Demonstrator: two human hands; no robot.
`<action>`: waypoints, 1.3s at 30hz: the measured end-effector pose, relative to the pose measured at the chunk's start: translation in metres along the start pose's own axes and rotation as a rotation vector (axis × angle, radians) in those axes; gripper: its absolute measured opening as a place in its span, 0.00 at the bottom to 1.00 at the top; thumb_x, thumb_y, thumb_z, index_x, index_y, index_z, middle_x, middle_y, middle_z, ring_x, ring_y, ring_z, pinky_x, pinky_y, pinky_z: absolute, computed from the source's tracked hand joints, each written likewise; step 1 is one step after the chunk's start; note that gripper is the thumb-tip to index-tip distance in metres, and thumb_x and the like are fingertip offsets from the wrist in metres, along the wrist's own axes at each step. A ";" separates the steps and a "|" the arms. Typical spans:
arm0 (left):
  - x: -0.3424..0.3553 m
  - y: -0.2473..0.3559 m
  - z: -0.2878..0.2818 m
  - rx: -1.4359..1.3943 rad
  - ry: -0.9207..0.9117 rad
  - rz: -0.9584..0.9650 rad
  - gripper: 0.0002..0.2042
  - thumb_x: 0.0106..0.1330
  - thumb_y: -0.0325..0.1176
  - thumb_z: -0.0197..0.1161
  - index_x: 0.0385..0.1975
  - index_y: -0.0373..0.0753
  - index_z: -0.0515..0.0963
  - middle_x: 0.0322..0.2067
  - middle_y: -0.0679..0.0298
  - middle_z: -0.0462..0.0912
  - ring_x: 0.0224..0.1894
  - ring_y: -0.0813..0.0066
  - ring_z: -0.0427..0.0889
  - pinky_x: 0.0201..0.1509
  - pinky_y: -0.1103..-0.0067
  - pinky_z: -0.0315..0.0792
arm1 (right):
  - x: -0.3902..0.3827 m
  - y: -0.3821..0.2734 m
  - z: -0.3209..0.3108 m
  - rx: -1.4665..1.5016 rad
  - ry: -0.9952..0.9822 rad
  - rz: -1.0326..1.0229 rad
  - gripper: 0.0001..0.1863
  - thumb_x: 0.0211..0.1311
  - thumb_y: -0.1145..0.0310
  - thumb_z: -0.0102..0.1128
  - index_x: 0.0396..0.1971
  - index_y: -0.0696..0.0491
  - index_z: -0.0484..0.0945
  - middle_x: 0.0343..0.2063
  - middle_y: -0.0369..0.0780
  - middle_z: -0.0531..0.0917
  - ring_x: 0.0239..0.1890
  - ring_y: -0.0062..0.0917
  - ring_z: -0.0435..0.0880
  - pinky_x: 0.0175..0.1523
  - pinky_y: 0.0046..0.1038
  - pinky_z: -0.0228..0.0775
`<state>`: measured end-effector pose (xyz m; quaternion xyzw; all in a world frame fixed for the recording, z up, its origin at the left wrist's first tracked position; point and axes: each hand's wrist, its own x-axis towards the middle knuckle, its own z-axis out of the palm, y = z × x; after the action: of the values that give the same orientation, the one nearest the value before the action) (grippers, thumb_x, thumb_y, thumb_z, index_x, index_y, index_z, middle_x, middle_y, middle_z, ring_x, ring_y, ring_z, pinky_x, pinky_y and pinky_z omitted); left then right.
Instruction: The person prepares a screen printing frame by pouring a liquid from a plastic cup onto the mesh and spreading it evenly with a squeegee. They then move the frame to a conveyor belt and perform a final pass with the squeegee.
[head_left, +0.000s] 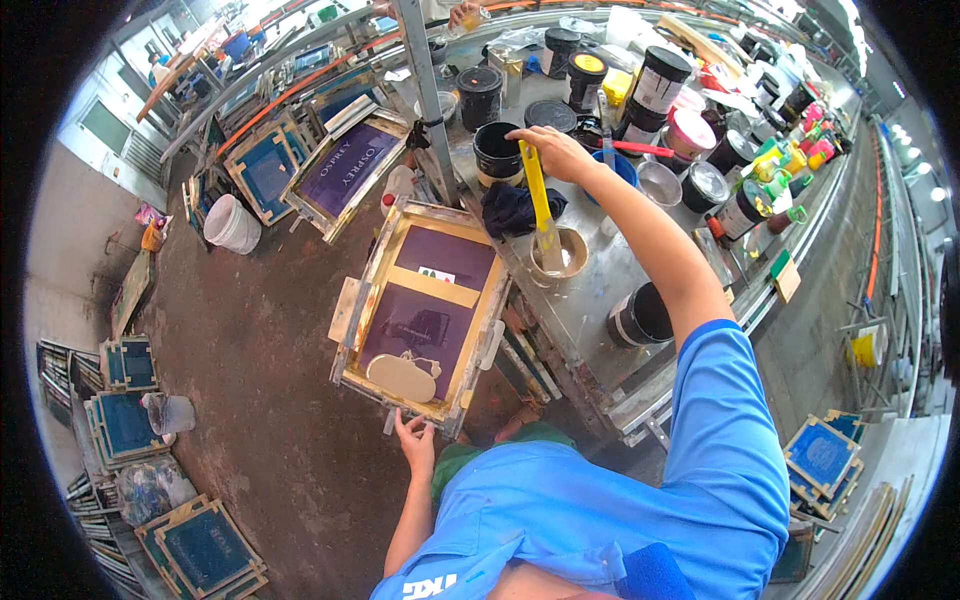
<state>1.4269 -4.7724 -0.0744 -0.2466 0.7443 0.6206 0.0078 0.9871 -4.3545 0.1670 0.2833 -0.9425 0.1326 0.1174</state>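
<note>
My left hand [414, 442] is closed on the near edge of a screen printing frame [352, 372], which is tilted beside the metal table. A pool of beige ink [402, 377] lies at the near end of its purple mesh [412, 320], and tan tape crosses the middle. Over the table, my right hand [556, 153] grips the top of a yellow spatula [541, 195]. The spatula's lower end stands in a small bowl [574, 262] with beige residue on its wall. Next to the bowl are a dark cloth [517, 208] and an open black bucket [497, 150].
Several ink tubs and bottles crowd the metal table [585, 318], including a black tub [643, 316] lying near its front edge. An upright metal post [428, 105] rises at its left corner. Other screens [350, 168] and a white bucket [232, 224] stand on the floor at left.
</note>
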 end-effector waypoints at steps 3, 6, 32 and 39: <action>-0.003 -0.001 -0.010 -0.027 0.027 -0.103 0.40 0.61 0.22 0.63 0.71 0.42 0.48 0.46 0.53 0.77 0.34 0.75 0.80 0.39 0.79 0.76 | 0.008 -0.002 0.010 0.119 0.019 0.034 0.37 0.53 0.81 0.54 0.65 0.40 0.64 0.51 0.40 0.81 0.55 0.39 0.76 0.59 0.37 0.70; -0.001 0.006 -0.010 -0.086 0.045 -0.173 0.40 0.61 0.22 0.63 0.72 0.41 0.47 0.45 0.54 0.77 0.35 0.75 0.81 0.38 0.79 0.76 | 0.008 0.000 0.018 0.133 0.079 0.061 0.40 0.51 0.83 0.51 0.67 0.41 0.61 0.50 0.42 0.83 0.55 0.41 0.77 0.59 0.37 0.70; 0.396 0.085 -0.111 0.396 -0.703 -0.202 0.22 0.57 0.36 0.73 0.47 0.28 0.78 0.40 0.58 0.85 0.40 0.74 0.82 0.45 0.75 0.76 | -0.199 -0.359 0.290 0.682 0.592 1.441 0.37 0.68 0.58 0.57 0.68 0.62 0.53 0.67 0.55 0.60 0.70 0.46 0.58 0.72 0.38 0.50; 0.314 0.126 -0.062 0.759 -1.181 0.442 0.18 0.55 0.34 0.71 0.46 0.41 0.80 0.35 0.56 0.84 0.37 0.65 0.83 0.46 0.70 0.76 | -0.169 -0.353 0.296 0.582 0.578 1.670 0.40 0.71 0.48 0.49 0.72 0.51 0.44 0.68 0.55 0.52 0.69 0.51 0.55 0.70 0.45 0.51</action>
<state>1.1225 -4.9288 -0.0439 0.3043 0.8119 0.3368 0.3671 1.2807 -4.6472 -0.0958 -0.5126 -0.7046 0.4708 0.1384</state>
